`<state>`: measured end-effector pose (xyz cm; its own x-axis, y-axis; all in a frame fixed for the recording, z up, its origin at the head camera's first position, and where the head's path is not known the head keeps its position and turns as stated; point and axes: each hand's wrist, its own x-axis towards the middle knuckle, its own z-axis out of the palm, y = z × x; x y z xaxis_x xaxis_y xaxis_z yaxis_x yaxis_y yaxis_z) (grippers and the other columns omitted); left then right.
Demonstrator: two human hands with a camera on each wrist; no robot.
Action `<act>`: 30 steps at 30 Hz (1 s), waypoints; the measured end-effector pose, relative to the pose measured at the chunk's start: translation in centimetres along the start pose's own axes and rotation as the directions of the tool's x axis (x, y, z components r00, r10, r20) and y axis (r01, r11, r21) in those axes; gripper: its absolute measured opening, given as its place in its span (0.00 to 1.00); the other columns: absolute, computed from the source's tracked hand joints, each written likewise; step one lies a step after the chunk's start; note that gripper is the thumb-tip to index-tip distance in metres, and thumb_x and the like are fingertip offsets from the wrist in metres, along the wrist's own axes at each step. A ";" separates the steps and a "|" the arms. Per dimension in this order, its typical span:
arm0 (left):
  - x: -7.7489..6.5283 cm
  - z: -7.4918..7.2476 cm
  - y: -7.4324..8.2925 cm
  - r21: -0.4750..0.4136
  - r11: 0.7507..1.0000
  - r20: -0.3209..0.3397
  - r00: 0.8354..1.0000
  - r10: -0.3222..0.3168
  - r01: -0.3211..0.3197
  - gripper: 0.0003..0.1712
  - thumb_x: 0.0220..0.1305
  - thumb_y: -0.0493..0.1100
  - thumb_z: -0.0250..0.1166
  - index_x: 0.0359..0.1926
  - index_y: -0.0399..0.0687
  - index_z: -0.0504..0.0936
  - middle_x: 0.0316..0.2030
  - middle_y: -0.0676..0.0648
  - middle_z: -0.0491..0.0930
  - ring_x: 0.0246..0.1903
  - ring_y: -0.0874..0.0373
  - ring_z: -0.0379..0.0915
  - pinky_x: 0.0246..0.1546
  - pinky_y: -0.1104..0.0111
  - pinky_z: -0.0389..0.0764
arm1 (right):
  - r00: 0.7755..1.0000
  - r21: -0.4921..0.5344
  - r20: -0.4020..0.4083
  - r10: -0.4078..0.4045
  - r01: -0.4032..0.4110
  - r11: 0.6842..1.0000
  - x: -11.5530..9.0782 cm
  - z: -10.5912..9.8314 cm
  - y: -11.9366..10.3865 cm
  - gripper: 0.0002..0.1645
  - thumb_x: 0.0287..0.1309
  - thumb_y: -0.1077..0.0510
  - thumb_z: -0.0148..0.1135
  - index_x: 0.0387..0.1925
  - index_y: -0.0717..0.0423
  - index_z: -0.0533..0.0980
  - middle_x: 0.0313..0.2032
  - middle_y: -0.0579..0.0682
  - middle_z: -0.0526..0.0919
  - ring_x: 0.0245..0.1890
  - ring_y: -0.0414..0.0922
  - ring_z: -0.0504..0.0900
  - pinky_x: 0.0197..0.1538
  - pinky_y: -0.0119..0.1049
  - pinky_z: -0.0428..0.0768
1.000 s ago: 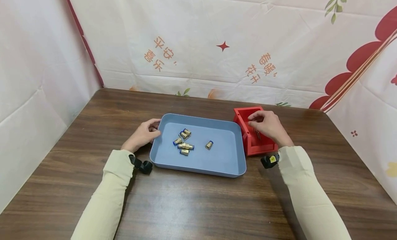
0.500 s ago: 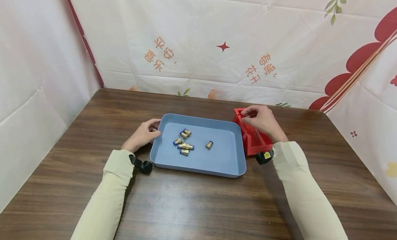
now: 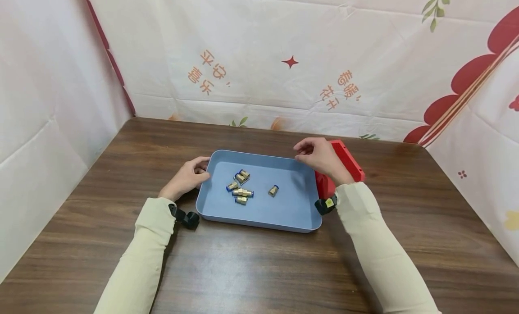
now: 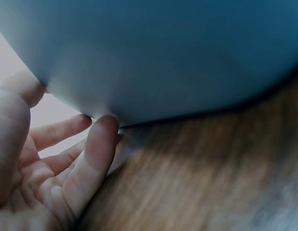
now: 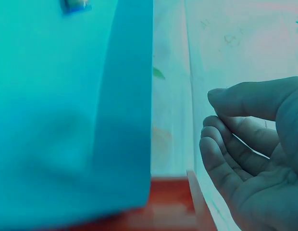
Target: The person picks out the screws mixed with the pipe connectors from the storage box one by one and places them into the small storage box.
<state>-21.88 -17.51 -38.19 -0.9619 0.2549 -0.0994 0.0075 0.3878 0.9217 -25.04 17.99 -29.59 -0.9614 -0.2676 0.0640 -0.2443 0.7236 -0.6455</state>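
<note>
My left hand (image 3: 185, 176) touches the left wall of a blue rectangular tray (image 3: 259, 221). In the left wrist view its fingertips (image 4: 103, 130) rest against the tray's outer wall. Brass push-in fittings (image 3: 243, 192) with blue collars lie clustered left of centre in the tray, while a single fitting (image 3: 273, 190) lies apart, right of centre. My right hand (image 3: 322, 157) hovers over the tray's far right corner. From the right wrist, its fingers look loosely curled with the thumb near the fingertips, and nothing shows between them.
A red bin (image 3: 348, 163) stands against the tray's right side, partly hidden by my right hand and sleeve; its inside cannot be seen now. Both stand on a brown wooden table (image 3: 251, 273). A patterned white cloth (image 3: 251, 57) hangs behind the table.
My right hand has moved left, from over the red bin to the tray's far right corner. The left hand, the tray and the fittings in it have kept their places.
</note>
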 end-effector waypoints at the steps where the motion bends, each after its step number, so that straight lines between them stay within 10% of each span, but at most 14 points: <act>1: 0.0 0.0 0.0 0.000 1.000 0.001 1.000 0.000 0.000 0.33 0.64 0.36 0.54 0.70 0.40 0.59 0.52 0.34 0.69 0.43 0.51 0.67 0.31 0.68 0.76 | 1.000 0.001 0.004 0.000 0.000 1.000 0.1 0.3 -0.2 0.13 0.56 0.63 0.63 0.45 0.62 0.79 0.41 0.59 0.82 0.38 0.49 0.78 0.43 0.35 0.79; 30: -0.1 -0.1 0.2 -0.009 1.000 0.002 1.000 -0.001 0.001 0.34 0.63 0.37 0.54 0.70 0.39 0.59 0.52 0.34 0.69 0.42 0.53 0.68 0.31 0.69 0.77 | 0.975 0.059 0.188 -0.115 0.106 0.993 1.2 7.7 -2.4 0.14 0.48 0.65 0.70 0.40 0.64 0.82 0.33 0.55 0.82 0.33 0.44 0.75 0.39 0.30 0.76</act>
<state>-21.78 -17.51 -37.96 -0.9612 0.2567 -0.1007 0.0047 0.3802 0.9249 -24.61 11.04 -33.83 -0.8860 -0.4636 -0.0062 -0.3365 0.6522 -0.6792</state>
